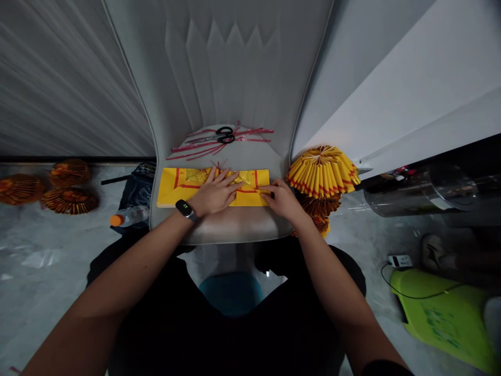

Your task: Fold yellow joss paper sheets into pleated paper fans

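Note:
A flat stack of yellow paper (168,189) with red printed lines lies across the front of the grey chair seat. My left hand (215,192) rests on it with fingers spread, palm down, a dark watch on its wrist. At the stack's right end my right hand (282,198) has thumb and index finger pinched at the paper's edge. Behind the stack, black-handled scissors (225,134) lie on several pink-red strips (195,151). A short red strip end sticks up past the stack's back edge near my left fingertips.
Fanned yellow paper bundles (323,169) are piled right of the chair (235,227). More folded bundles (70,200) sit on the floor at left. An orange-capped bottle (131,215) lies on a dark bag (135,190). A green case (442,303) with a cable stands at lower right.

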The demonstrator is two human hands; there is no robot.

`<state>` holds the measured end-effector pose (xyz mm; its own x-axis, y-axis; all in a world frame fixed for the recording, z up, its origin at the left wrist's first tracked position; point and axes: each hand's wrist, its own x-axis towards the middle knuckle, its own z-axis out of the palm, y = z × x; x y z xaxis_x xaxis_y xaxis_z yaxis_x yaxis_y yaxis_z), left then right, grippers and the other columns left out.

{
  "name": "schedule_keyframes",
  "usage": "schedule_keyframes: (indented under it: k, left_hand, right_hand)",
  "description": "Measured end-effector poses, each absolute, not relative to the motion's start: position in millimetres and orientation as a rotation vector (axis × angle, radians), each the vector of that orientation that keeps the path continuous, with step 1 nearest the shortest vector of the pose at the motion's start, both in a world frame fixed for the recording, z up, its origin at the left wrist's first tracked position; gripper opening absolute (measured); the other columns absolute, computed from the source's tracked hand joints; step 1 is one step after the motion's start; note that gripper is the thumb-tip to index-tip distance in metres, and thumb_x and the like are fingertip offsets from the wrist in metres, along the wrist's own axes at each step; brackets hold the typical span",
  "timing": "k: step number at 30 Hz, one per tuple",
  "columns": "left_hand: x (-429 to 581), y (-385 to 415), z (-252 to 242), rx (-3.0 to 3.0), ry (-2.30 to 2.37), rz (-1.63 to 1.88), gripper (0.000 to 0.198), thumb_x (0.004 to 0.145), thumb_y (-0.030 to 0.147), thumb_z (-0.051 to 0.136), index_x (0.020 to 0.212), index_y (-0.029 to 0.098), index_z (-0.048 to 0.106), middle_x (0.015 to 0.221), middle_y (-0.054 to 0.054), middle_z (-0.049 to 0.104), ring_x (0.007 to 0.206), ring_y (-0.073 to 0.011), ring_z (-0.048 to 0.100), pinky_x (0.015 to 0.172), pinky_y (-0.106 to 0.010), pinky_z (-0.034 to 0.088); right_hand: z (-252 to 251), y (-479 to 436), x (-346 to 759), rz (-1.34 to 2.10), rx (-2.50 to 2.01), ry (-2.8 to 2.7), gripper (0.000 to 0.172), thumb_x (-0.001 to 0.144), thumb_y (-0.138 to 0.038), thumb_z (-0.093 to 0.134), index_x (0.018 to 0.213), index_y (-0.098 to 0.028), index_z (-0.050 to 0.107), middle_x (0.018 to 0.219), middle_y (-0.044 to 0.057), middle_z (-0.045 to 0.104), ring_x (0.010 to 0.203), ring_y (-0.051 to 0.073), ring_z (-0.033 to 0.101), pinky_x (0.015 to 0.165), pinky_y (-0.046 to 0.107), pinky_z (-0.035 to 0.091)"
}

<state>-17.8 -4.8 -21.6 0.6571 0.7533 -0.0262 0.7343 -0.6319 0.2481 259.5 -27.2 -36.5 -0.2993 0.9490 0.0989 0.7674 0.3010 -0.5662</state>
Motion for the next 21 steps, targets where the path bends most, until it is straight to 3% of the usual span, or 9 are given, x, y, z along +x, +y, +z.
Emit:
schedule_keyframes:
  k: [6, 10, 13, 18, 21]
  left_hand:
    - [-18.5, -3.5, -23.1, 2.63, 1.203, 0.064, 0.054, 0.106, 0.036, 0.042, 0.158, 0.027, 0.052, 0.172, -0.008, 0.038, 0.161, -0.0381, 0.029, 0.13, -0.069, 0.006]
    - [-18.8, -3.3, -23.1, 2.64, 1.201, 0.071, 0.056, 0.108, 0.047, 0.045, 0.16, 0.026, 0.049, 0.172, -0.01, 0.036, 0.16, -0.0388, 0.029, 0.13, -0.068, 0.006]
    - [-19.1, -3.2, -22.0, 2.641, 1.202, 0.073, 0.057, 0.108, 0.047, 0.048, 0.161, 0.025, 0.047, 0.172, -0.01, 0.036, 0.16, -0.0387, 0.029, 0.131, -0.067, 0.008]
    - [-19.2, -3.0, -19.3, 2.635, 1.17, 0.041, 0.056, 0.108, 0.042, 0.049, 0.161, 0.027, 0.047, 0.175, -0.009, 0.03, 0.162, -0.0414, 0.024, 0.129, -0.07, 0.007]
    - [-19.2, -2.5, -19.6, 2.617, 1.175, 0.025, 0.055, 0.108, 0.043, 0.048, 0.162, 0.03, 0.046, 0.175, -0.006, 0.031, 0.162, -0.0405, 0.023, 0.13, -0.07, 0.006]
  right_hand:
    - [-24.5, -29.0, 253.5, 0.659, -1.599, -2.149, 0.033, 0.093, -0.018, 0.068, 0.122, -0.025, 0.081, 0.102, 0.009, 0.07, 0.09, 0.024, 0.068, 0.09, 0.04, 0.056]
    - [-17.8, -27.1, 254.8, 0.865, -1.654, -2.1, 0.031, 0.092, -0.02, 0.069, 0.119, -0.024, 0.082, 0.093, 0.006, 0.078, 0.076, 0.021, 0.069, 0.079, 0.035, 0.054]
    - [-18.2, -25.6, 261.4, 1.021, -1.688, -2.005, 0.029, 0.089, -0.026, 0.072, 0.115, -0.02, 0.083, 0.077, 0.002, 0.076, 0.065, 0.018, 0.064, 0.067, 0.032, 0.05]
    - [-15.6, -25.1, 269.6, 1.198, -1.683, -1.852, 0.015, 0.082, -0.024, 0.074, 0.093, -0.018, 0.083, 0.077, 0.002, 0.075, 0.063, 0.015, 0.061, 0.06, 0.027, 0.046]
    - [-6.6, -26.3, 268.1, 1.322, -1.769, -1.749, 0.017, 0.081, -0.022, 0.074, 0.096, -0.016, 0.08, 0.068, -0.002, 0.068, 0.05, 0.01, 0.054, 0.05, 0.023, 0.042]
